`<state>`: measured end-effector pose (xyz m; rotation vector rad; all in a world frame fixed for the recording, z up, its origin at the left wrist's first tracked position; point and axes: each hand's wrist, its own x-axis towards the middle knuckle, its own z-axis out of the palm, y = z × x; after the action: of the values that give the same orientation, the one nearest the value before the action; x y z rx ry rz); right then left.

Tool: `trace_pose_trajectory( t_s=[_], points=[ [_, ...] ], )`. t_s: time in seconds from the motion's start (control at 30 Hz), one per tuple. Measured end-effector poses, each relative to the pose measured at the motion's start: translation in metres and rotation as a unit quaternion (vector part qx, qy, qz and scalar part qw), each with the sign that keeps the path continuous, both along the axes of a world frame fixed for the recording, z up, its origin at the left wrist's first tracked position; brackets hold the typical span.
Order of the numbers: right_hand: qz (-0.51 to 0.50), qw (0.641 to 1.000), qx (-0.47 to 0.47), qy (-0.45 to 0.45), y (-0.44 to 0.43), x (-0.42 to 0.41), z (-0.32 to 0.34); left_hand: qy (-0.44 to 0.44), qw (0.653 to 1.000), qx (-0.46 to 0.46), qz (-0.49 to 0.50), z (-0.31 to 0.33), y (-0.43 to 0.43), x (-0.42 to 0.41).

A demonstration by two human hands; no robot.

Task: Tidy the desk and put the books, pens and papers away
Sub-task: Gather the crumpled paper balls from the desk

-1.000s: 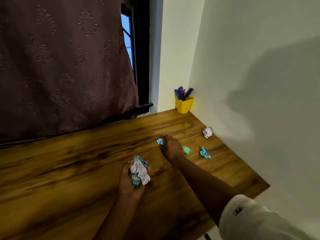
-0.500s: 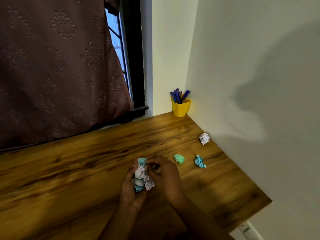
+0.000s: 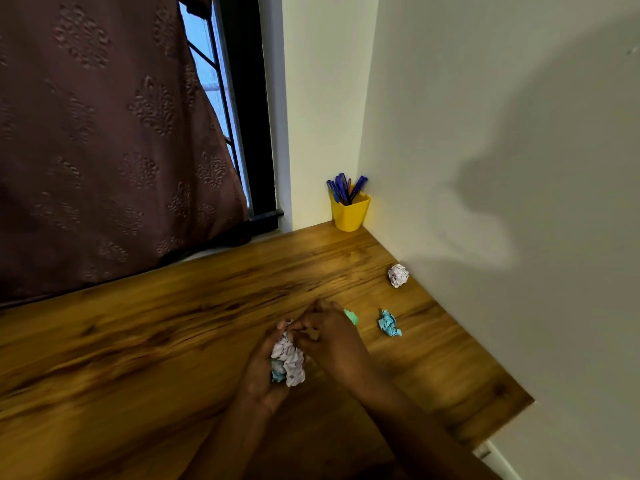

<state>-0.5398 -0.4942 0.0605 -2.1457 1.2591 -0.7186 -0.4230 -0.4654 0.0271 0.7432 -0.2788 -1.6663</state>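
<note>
While the left hand (image 3: 263, 370) cupped a wad of crumpled papers (image 3: 290, 358) over the wooden desk (image 3: 138, 334), fingers curled round it, the right hand (image 3: 330, 339) met the wad's top, its grip too blurred to tell. A green paper ball (image 3: 352, 317) lay just beside that hand. In the far corner, a yellow cup (image 3: 349, 214) held blue pens (image 3: 343, 188). Further right lay a blue scrap (image 3: 389, 323) and a white ball (image 3: 398, 275), apart.
</note>
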Motion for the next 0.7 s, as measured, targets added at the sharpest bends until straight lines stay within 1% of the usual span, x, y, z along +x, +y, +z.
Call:
trace_pose_trajectory(
  t_s=[0.03,0.1,0.13,0.17,0.2,0.23,0.27,0.3,0.33,0.4,0.47,0.53,0.67,0.7],
  points=[
    [0.013,0.999,0.022,-0.026,-0.001,-0.002,0.0,-0.038,0.999,0.021,0.008,0.003,0.001,0.002],
    [0.0,0.987,0.08,-0.141,-0.003,-0.008,0.003,-0.053,0.995,0.065,0.057,0.004,-0.002,0.002],
    [-0.039,0.977,0.086,-0.189,-0.007,-0.013,0.0,-0.047,0.992,0.084,0.077,0.003,-0.004,0.001],
    [-0.088,0.977,0.06,-0.183,-0.013,-0.02,-0.005,-0.023,0.992,0.089,0.081,0.003,-0.006,0.001],
    [-0.135,0.983,0.021,-0.124,-0.022,-0.027,-0.014,0.003,0.992,0.088,0.086,0.003,-0.008,0.0],
    [-0.16,0.987,-0.01,-0.033,-0.029,-0.033,-0.022,0.022,0.992,0.087,0.089,0.003,-0.008,-0.001],
    [-0.164,0.985,-0.022,0.055,-0.035,-0.038,-0.031,0.033,0.992,0.082,0.09,0.003,-0.007,-0.002],
    [-0.151,0.981,-0.015,0.12,-0.04,-0.042,-0.039,0.036,0.992,0.079,0.093,0.003,-0.006,-0.003],
    [-0.13,0.979,-0.003,0.156,-0.042,-0.044,-0.046,0.034,0.992,0.077,0.095,0.002,-0.004,-0.004],
    [-0.11,0.978,-0.004,0.175,-0.041,-0.046,-0.056,0.052,0.991,0.076,0.096,-0.001,-0.002,-0.008],
    [-0.123,0.982,-0.007,0.142,-0.042,-0.049,-0.059,0.058,0.99,0.075,0.101,-0.001,0.0,-0.011],
    [-0.13,0.984,0.0,0.121,-0.045,-0.051,-0.058,0.044,0.991,0.069,0.103,-0.003,0.001,-0.012],
    [-0.071,0.981,0.011,0.179,-0.044,-0.052,-0.056,0.049,0.996,0.034,0.067,-0.003,0.003,-0.011],
    [-0.063,0.98,0.018,0.19,-0.042,-0.053,-0.058,0.038,0.997,0.016,0.058,-0.006,0.002,-0.01]
  ],
)
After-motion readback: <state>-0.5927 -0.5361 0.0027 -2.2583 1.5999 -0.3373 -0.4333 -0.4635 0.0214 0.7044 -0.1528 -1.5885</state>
